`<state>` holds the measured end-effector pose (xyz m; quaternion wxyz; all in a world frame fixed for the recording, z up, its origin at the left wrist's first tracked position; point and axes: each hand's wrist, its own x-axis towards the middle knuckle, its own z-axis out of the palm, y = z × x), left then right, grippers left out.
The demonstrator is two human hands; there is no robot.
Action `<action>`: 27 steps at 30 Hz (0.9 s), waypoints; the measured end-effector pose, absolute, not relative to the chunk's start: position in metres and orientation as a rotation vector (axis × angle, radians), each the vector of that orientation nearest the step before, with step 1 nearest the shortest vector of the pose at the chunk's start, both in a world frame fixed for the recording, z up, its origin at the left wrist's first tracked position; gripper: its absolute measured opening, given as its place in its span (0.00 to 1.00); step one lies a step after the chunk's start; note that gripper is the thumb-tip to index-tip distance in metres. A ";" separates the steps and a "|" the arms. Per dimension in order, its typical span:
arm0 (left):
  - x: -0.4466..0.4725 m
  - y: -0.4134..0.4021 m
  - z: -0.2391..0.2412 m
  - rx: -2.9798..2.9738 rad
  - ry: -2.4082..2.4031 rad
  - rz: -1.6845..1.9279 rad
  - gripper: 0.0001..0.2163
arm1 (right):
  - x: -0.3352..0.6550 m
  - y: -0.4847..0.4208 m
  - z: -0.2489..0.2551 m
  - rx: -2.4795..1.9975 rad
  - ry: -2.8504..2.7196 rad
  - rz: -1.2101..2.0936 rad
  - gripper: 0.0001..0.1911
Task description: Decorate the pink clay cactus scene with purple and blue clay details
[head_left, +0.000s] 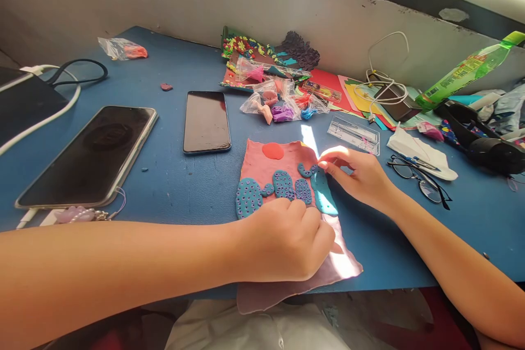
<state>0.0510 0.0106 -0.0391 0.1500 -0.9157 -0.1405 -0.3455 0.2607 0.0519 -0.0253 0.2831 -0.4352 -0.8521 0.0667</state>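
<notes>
A pink clay sheet (262, 167) lies on the blue table (184, 186), hanging over its near edge. On it sit teal cactus shapes with purple dots (283, 185), a plain teal shape (324, 194) and a red disc (273, 151). My left hand (283, 240) rests on the sheet's lower part with its fingers curled under, knuckles touching the dotted shapes. My right hand (361, 178) has its fingertips pressed together at the top of the plain teal shape.
Two phones (207, 121) (88, 156) lie screen-up to the left. Small bags of coloured clay (279, 104), coloured paper, a clear plastic case (353, 135), glasses (422, 180), a green bottle (467, 71), cables and headphones crowd the back and right.
</notes>
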 end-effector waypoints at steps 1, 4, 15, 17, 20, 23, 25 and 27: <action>0.051 0.011 -0.039 -2.627 -0.406 -0.969 0.14 | 0.261 0.054 -0.027 -1.177 -2.252 0.222 0.05; 0.051 0.010 -0.041 -2.624 -0.430 -0.830 0.08 | 0.262 0.058 -0.030 -1.197 -2.198 0.337 0.07; 0.059 0.007 -0.046 -2.722 -0.598 -0.589 0.17 | 0.262 0.046 -0.038 -1.152 -2.083 0.056 0.07; 0.061 0.007 -0.046 -2.714 -0.568 -0.575 0.17 | 0.263 0.045 -0.039 -1.145 -2.060 0.046 0.06; 0.063 0.009 -0.047 -2.724 -0.534 -0.550 0.17 | 0.263 0.048 -0.038 -1.042 -2.158 0.029 0.09; 0.063 0.009 -0.048 -2.752 -0.525 -0.560 0.18 | 0.262 0.052 -0.037 -0.909 -2.221 -0.018 0.10; 0.062 0.009 -0.048 -2.758 -0.540 -0.568 0.19 | 0.261 0.054 -0.038 -0.888 -2.236 -0.057 0.09; 0.061 0.009 -0.048 -2.751 -0.556 -0.578 0.19 | 0.261 0.055 -0.038 -0.905 -2.262 -0.078 0.08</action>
